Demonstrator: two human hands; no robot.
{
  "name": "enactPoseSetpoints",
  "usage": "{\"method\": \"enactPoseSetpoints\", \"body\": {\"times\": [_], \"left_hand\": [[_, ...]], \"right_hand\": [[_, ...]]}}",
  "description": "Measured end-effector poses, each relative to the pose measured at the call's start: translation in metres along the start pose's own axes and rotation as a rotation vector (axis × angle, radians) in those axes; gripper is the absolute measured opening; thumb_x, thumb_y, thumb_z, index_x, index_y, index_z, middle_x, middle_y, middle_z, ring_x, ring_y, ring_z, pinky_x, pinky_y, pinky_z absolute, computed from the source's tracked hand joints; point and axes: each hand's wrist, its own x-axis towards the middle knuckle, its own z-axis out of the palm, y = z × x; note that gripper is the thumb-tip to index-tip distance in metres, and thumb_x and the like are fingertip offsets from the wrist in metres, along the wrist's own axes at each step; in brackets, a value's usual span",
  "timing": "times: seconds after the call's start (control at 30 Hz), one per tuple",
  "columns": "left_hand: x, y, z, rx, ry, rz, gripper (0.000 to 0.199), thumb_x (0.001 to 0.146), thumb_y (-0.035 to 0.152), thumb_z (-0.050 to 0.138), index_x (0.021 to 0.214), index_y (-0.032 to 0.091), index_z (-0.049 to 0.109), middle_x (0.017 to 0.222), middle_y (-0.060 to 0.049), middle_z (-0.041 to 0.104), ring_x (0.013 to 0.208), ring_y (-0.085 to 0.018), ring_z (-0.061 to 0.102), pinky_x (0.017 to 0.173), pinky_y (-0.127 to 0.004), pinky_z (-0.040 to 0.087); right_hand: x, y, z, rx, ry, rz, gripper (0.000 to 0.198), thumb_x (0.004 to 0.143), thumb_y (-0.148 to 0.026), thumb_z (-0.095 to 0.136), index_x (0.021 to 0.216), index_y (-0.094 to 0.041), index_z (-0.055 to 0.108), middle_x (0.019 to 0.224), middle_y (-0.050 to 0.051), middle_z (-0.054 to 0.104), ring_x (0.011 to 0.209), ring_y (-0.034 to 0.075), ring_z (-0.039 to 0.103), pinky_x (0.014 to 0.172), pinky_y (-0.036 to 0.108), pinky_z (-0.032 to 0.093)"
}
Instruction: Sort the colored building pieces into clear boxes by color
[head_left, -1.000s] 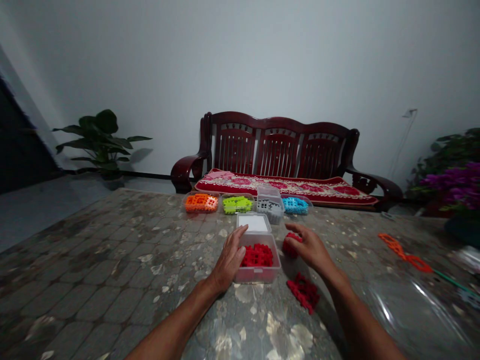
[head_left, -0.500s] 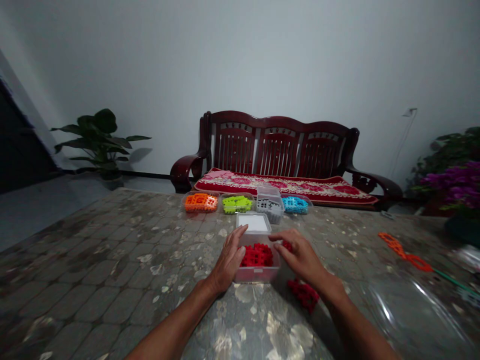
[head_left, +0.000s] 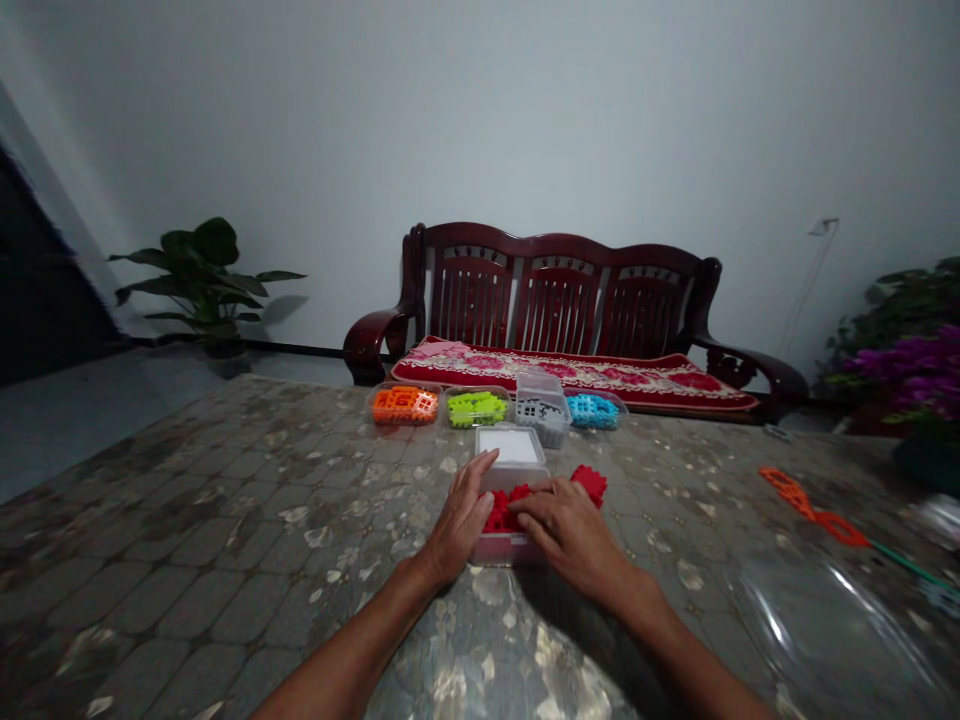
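A clear plastic box (head_left: 499,551) with its hinged lid (head_left: 510,445) raised stands before me, holding red toothed toy blocks (head_left: 496,512). Along the box's left wall rests my left hand (head_left: 459,522), fingers stretched out and thumb apart at the rim. My right hand (head_left: 576,528) reaches over the right wall, its slightly bent fingers touching the red blocks inside. No piece shows lifted in it, though the fingertips are partly covered. Just behind that hand lies a loose red block (head_left: 589,484) on the table, right of the box.
Behind are tubs of orange pieces (head_left: 405,404), green pieces (head_left: 477,408) and blue pieces (head_left: 593,409), plus an open box of grey pieces (head_left: 541,412). At right lie joined orange pieces (head_left: 814,508) and a clear plastic lid (head_left: 832,620). A wooden bench (head_left: 555,300) stands beyond.
My right hand has moved left, from beside the box's right rim onto the red blocks. The red block behind it shows more; another, nearer me, is now hidden by my right arm.
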Motion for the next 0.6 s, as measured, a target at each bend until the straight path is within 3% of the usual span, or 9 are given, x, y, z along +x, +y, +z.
{"method": "enactPoseSetpoints", "body": {"times": [0.13,0.27,0.4,0.6], "left_hand": [[0.0,-0.002,0.0,0.003,-0.003,0.0,0.053,0.104,0.041,0.032,0.154,0.022,0.031,0.16,-0.01,0.034,0.149,-0.026,0.026,0.125,-0.047,0.018],[0.0,-0.003,0.0,-0.003,-0.011,-0.007,0.053,0.104,0.041,0.032,0.153,0.022,0.031,0.16,-0.011,0.034,0.149,-0.026,0.026,0.125,-0.048,0.017],[0.0,-0.002,-0.001,0.006,-0.019,-0.005,0.053,0.104,0.042,0.031,0.153,0.021,0.032,0.16,-0.011,0.034,0.15,-0.027,0.025,0.125,-0.048,0.017],[0.001,-0.002,-0.001,0.005,-0.014,0.002,0.054,0.104,0.044,0.031,0.153,0.022,0.032,0.16,-0.011,0.035,0.15,-0.027,0.026,0.125,-0.049,0.016]], "right_hand": [[0.0,0.02,-0.003,0.058,0.112,0.056,0.029,0.097,-0.03,0.052,0.117,-0.029,0.073,0.117,0.006,0.072,0.117,0.026,0.057,0.101,0.044,0.042],[0.0,0.06,-0.017,-0.057,0.232,0.27,0.036,0.09,-0.027,0.054,0.122,-0.024,0.071,0.12,0.008,0.072,0.115,0.028,0.06,0.102,0.045,0.042],[-0.003,0.09,-0.022,-0.229,0.153,0.483,0.046,0.083,-0.033,0.062,0.127,-0.019,0.068,0.12,0.015,0.072,0.113,0.035,0.063,0.094,0.047,0.047],[-0.005,0.094,-0.016,-0.299,0.129,0.501,0.047,0.075,-0.036,0.072,0.121,-0.024,0.07,0.108,0.012,0.075,0.106,0.035,0.065,0.086,0.043,0.048]]}}
